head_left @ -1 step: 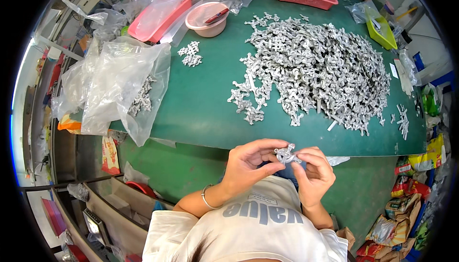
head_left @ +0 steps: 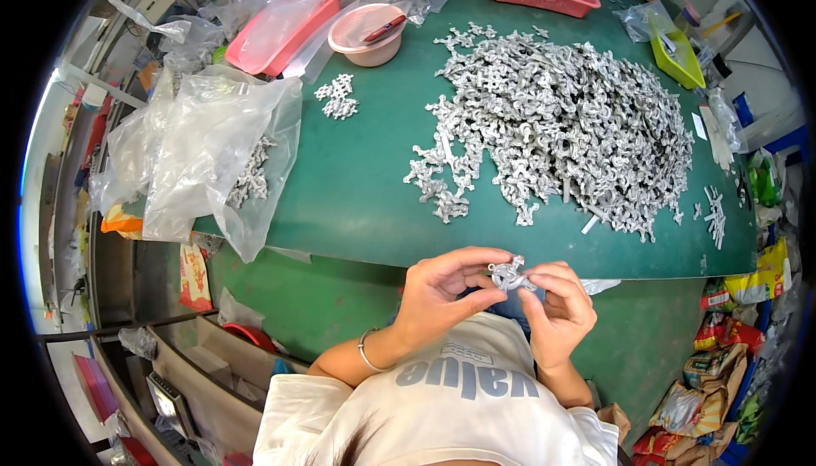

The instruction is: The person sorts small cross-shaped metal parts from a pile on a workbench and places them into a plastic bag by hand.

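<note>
Just below the near edge of the green table (head_left: 357, 202), close to your chest, your left hand (head_left: 442, 292) and right hand (head_left: 557, 313) pinch one small silver metal casting (head_left: 508, 275) between thumbs and fingertips. Keep both pinches close to the joint so it breaks cleanly, and hold it over your lap, clear of the big heap of castings (head_left: 561, 126), so pieces stay sorted.
</note>
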A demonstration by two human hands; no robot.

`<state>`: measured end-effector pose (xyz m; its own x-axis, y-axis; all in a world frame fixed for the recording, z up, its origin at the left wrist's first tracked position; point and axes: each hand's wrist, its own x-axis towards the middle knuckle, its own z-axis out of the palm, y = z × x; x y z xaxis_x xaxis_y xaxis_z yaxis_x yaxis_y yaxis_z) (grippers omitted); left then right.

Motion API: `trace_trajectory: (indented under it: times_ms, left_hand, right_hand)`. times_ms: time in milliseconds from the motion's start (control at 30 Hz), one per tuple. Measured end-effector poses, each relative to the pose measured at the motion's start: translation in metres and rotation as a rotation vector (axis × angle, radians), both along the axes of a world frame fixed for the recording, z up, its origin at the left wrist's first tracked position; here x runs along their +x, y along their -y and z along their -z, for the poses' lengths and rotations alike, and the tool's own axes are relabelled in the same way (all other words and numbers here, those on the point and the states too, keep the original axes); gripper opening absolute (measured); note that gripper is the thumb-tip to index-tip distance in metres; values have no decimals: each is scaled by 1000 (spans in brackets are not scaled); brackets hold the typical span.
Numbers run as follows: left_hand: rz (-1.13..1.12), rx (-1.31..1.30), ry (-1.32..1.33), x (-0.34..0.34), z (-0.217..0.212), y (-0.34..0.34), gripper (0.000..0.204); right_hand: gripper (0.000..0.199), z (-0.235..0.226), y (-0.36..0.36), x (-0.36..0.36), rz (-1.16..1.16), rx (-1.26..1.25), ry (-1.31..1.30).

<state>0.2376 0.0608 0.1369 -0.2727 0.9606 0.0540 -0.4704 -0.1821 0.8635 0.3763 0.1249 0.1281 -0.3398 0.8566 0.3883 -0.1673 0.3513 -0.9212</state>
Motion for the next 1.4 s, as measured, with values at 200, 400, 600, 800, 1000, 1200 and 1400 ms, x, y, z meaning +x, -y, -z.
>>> trace_trajectory:
  times_ms: [200,400,600,800,1000,1200,1400]
  left_hand:
    - [-21,39,-118,-15,1,-10,36]
    - [77,2,24,-24,0,-16,34]
    - [65,71,130,-26,3,-21,33]
    - [60,153,119,-27,4,-23,36]
    - [79,176,116,-28,6,-24,35]
    - [100,187,123,-31,1,-23,34]
    - [92,233,87,-30,2,-24,34]
  right_hand:
    - [24,-8,-10,-11,46,171,114]
    - [22,-12,-18,-16,92,472,227]
    - [26,-7,-20,-20,87,472,155]
    - [26,-16,-25,-18,-122,119,55]
    - [24,-16,-22,-18,-100,71,35]
    - [25,-16,-21,-18,-100,119,33]
    - [25,-16,-20,-19,-81,131,35]
